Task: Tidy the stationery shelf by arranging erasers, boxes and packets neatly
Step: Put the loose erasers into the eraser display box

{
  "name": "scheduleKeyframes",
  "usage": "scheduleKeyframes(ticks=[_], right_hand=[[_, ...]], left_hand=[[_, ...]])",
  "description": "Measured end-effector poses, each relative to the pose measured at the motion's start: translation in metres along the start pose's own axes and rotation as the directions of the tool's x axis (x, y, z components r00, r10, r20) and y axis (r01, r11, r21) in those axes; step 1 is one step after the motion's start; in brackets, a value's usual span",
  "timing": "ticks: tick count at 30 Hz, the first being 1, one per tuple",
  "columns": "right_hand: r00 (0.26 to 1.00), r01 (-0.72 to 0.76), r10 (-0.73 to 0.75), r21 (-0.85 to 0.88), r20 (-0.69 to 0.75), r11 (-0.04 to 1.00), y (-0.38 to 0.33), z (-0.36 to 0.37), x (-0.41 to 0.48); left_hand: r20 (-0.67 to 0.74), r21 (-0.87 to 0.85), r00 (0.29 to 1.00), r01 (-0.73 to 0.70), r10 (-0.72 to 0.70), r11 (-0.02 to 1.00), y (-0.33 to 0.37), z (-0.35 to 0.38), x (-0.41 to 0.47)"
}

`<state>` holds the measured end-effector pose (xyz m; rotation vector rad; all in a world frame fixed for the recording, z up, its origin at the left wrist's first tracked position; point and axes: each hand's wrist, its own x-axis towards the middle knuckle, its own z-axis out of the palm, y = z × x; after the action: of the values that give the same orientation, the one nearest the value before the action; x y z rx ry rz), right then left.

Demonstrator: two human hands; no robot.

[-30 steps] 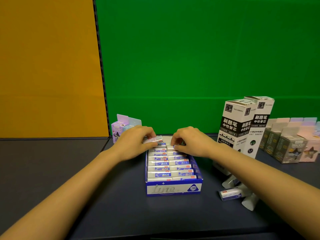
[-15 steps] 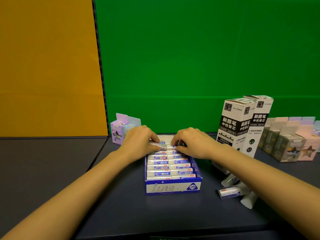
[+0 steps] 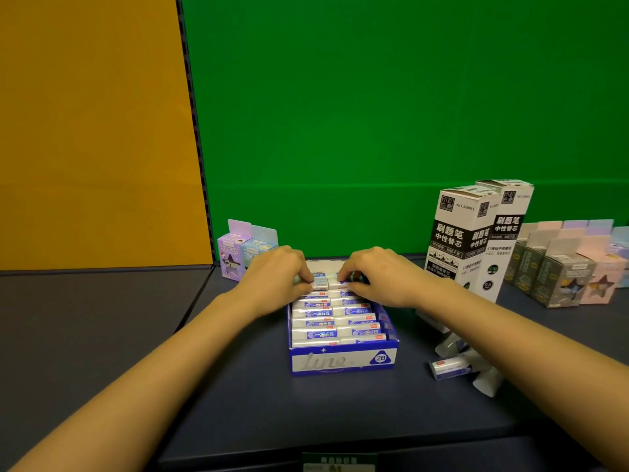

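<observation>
A blue and white eraser display box [image 3: 342, 361] stands on the dark shelf, filled with two columns of wrapped erasers [image 3: 332, 313]. My left hand [image 3: 272, 277] rests over the back left of the box, its fingertips pinching an eraser [image 3: 318, 282] in the back row. My right hand [image 3: 377, 275] mirrors it at the back right, fingers on another eraser [image 3: 340, 283]. Both erasers lie side by side and nearly level with the rows. Several loose erasers [image 3: 451, 367] lie on the shelf right of the box.
Two tall black and white refill boxes [image 3: 463, 233] stand right of the eraser box. Small pastel and grey packets [image 3: 561, 270] line the far right. Purple and blue packets [image 3: 238, 250] stand at the back left. A shelf divider gap runs left of the box.
My left hand has lowered its eraser into the back row of the box. My right hand stayed at the back right, pressing its eraser down beside it.
</observation>
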<state>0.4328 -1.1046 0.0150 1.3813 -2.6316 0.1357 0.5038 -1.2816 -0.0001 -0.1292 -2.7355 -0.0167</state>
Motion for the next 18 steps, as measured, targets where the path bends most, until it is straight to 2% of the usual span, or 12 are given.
scheduleKeyframes(ticks=[6,9,12,14,18], right_hand=[[1.000,-0.011,0.010,0.048,0.016,0.999,-0.003,-0.008,-0.008],[0.999,-0.001,0.006,0.117,-0.040,0.993,-0.006,-0.024,-0.029],[0.997,0.042,-0.028,0.185,-0.075,0.982,-0.003,-0.040,-0.063],[0.997,0.051,-0.036,0.232,-0.068,0.971,0.003,-0.049,-0.087],[0.999,0.034,-0.029,0.284,-0.020,0.958,0.029,-0.056,-0.128]], left_hand=[[0.041,0.064,0.999,-0.036,0.033,0.997,0.001,-0.005,-0.001],[-0.048,0.037,0.997,-0.058,0.060,0.998,0.007,-0.015,0.001],[-0.177,-0.015,0.972,-0.158,0.153,0.987,0.027,-0.033,0.000],[-0.213,-0.083,0.956,-0.223,0.201,0.971,0.045,-0.046,-0.004],[-0.106,-0.162,0.951,-0.304,0.290,0.939,0.086,-0.055,-0.019]])
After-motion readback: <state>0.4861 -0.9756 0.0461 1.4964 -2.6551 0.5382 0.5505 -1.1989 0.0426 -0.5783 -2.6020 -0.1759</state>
